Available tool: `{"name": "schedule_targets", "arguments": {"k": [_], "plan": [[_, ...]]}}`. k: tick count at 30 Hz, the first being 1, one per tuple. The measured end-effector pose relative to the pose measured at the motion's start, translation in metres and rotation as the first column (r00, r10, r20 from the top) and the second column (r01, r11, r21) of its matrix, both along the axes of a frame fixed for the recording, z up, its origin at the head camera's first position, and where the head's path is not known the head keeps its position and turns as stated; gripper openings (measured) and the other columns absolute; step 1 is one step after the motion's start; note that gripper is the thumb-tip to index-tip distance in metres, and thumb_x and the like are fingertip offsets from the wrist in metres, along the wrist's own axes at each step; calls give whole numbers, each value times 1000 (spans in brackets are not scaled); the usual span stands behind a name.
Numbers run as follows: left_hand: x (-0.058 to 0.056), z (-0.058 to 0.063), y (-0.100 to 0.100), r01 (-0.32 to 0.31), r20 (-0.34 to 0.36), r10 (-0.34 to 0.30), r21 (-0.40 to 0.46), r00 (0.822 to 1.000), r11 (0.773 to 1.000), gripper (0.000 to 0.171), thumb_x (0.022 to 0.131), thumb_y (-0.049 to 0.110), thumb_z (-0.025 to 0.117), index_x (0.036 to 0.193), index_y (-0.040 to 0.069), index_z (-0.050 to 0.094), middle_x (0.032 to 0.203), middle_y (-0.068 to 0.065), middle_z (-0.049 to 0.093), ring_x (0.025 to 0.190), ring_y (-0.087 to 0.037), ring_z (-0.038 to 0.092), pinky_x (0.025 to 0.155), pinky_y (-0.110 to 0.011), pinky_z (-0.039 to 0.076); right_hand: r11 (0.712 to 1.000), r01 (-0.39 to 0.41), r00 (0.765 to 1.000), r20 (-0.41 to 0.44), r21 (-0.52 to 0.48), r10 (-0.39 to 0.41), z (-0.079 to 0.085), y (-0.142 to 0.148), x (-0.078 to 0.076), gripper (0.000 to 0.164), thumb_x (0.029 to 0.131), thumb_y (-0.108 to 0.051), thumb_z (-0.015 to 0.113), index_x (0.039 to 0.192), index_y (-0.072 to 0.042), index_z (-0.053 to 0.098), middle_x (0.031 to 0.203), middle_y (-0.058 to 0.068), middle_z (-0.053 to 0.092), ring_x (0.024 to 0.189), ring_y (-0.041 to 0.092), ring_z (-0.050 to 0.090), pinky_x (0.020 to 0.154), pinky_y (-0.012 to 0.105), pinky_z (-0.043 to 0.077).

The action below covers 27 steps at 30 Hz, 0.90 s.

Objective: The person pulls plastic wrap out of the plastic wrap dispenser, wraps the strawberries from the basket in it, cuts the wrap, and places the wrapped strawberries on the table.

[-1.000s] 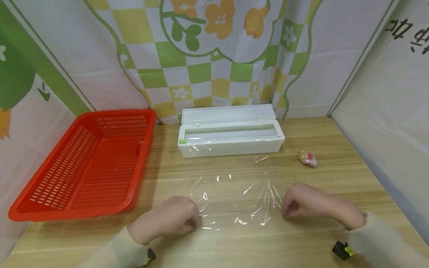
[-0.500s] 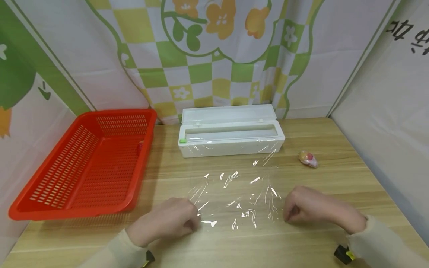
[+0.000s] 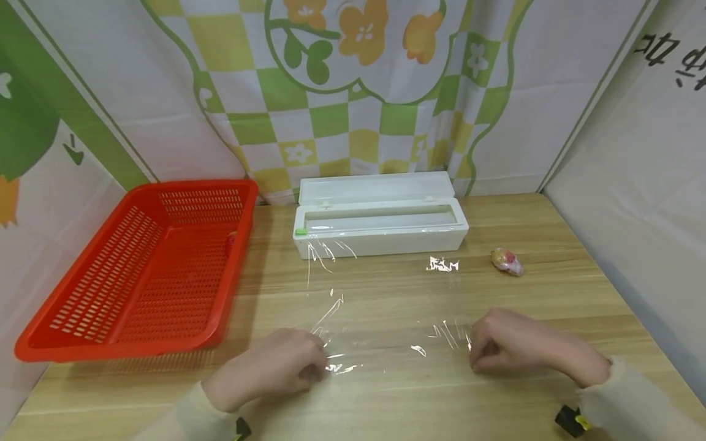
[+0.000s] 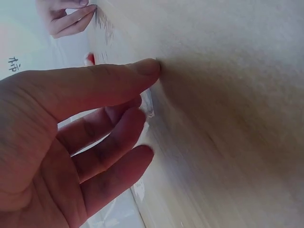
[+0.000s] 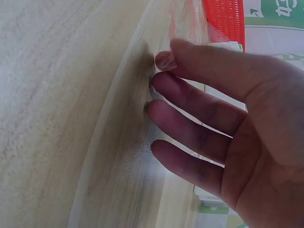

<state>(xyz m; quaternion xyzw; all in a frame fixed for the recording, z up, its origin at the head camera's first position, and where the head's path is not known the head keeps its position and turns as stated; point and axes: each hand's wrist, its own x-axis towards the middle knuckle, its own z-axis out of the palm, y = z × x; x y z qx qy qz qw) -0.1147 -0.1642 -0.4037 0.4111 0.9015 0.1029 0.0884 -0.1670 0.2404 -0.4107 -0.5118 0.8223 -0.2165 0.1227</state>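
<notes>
A clear sheet of cling film runs from the white cling film dispenser toward me, low over the table. Its near left corner is pinched between the thumb and a finger of my left hand. My right hand pinches the near right corner. In the left wrist view, the thumb of the left hand lies close to the wood. A crinkled bit of film shows at the pinch of the right hand in the right wrist view, the other fingers loosely bent. The dispenser's lid is raised.
A red plastic basket stands at the left, with a small reddish thing by its inner right wall. Right of the dispenser lies a small film-wrapped item, yellow and red. A patterned curtain hangs behind the wooden table.
Both hands have drawn slightly toward me, the right one also a little to the right. Glints on the film have shifted, with fewer creases in its middle.
</notes>
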Motion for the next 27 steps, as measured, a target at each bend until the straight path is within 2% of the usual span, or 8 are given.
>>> {"name": "schedule_targets", "arguments": {"k": [4,10,15,21,27], "plan": [[1,2,-3,-6,33,6,3,999,1000,17,68,9,73,71,26,70,68,16,59,64,2,47,59,-18,43,1000,-9,1000,11,-15,9,-2,2,-1,11,76,-16,76,79,-26,74,75,-18,65,67,-12,52,60,6,44],[2,1,-5,-20,82,21,-4,996,1000,22,65,6,72,64,25,61,60,15,50,58,-1,39,54,-17,36,1000,-4,999,38,-18,5,-3,3,-2,9,77,-18,76,81,-25,74,77,-17,66,68,-11,54,60,8,46],[4,3,-6,-25,82,25,-4,996,1000,20,66,7,74,65,25,65,61,16,52,59,0,41,55,-17,38,1000,2,998,58,-25,-1,-4,3,-1,10,78,-16,74,83,-25,74,78,-16,67,70,-10,56,62,9,47],[6,10,-10,-12,56,12,5,998,1000,22,69,7,69,62,25,60,62,18,54,59,1,43,57,-17,40,999,2,999,53,-32,0,-4,2,-1,12,74,-11,76,82,-21,74,77,-12,68,69,-9,55,60,9,47],[9,27,-17,-80,89,73,76,993,994,17,77,11,69,86,24,76,80,17,68,74,2,57,69,-21,50,999,26,998,61,-22,-24,-4,2,2,9,76,-16,76,82,-23,74,77,-16,65,67,-10,54,59,9,47]]}}
